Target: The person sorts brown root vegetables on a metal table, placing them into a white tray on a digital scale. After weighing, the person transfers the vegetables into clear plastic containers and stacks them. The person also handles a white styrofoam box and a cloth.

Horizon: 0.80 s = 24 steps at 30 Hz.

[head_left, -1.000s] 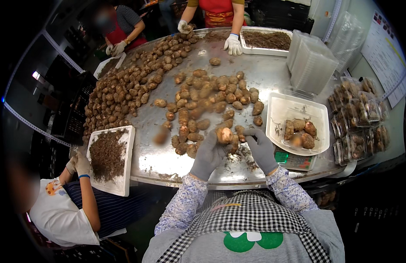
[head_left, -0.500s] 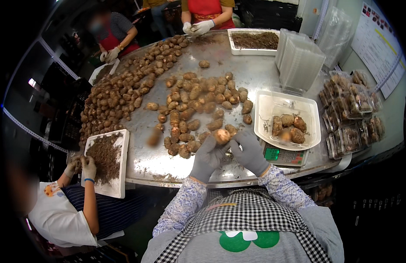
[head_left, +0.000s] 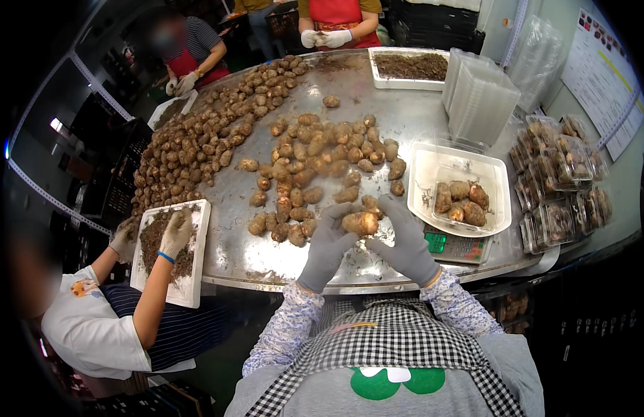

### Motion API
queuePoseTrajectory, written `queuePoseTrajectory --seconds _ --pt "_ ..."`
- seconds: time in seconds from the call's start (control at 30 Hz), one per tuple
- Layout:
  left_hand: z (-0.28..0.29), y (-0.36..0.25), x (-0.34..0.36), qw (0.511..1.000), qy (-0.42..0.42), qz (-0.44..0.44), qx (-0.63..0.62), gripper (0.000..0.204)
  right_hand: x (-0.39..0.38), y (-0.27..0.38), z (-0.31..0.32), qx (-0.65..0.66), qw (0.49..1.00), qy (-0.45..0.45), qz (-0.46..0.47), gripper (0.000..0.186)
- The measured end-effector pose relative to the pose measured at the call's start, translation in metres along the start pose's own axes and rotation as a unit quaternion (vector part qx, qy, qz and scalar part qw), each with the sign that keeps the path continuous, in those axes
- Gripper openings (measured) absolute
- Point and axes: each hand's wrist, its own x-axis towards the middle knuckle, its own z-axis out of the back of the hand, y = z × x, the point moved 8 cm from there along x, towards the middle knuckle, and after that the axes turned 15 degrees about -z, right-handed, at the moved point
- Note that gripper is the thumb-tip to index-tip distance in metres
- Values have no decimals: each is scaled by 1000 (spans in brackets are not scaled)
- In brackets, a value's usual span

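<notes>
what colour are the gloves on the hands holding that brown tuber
Grey, both the left hand and right hand around the brown knobbly tuber; head view.

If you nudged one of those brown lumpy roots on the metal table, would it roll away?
Probably only wobble: the tuber between the left hand and right hand looks knobbly and irregular. It seems firm, keeping its shape in the grip. The metal table looks smooth, so it might slide.

Round steel table (head_left: 405, 118) carries a broad heap of brown tubers (head_left: 217, 139), densest from 9 to 12 o'clock. White tray of dark trimmings (head_left: 412, 67) at 12 o'clock. Stack of clear empty punnets (head_left: 478, 101) at 1 o'clock. Filled, lidded punnets (head_left: 561, 181) at 3 o'clock. A second white tray of trimmings (head_left: 190, 278) at 8 o'clock, a co-worker's gloved hand (head_left: 176, 233) resting on it.
</notes>
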Motion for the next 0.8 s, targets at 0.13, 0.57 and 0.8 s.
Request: queuePoseTrajectory --seconds 0.13,0.57,0.8 --pt "-11 2 -3 995 27 8 93 65 -5 27 8 -81 993 -46 76 61" --pt "62 34 -35 984 -151 75 57 30 -4 -29 136 -283 920 -271 1 38" --pt "83 47 -44 975 -158 99 122 31 -30 -81 211 -162 906 -388 -54 32"
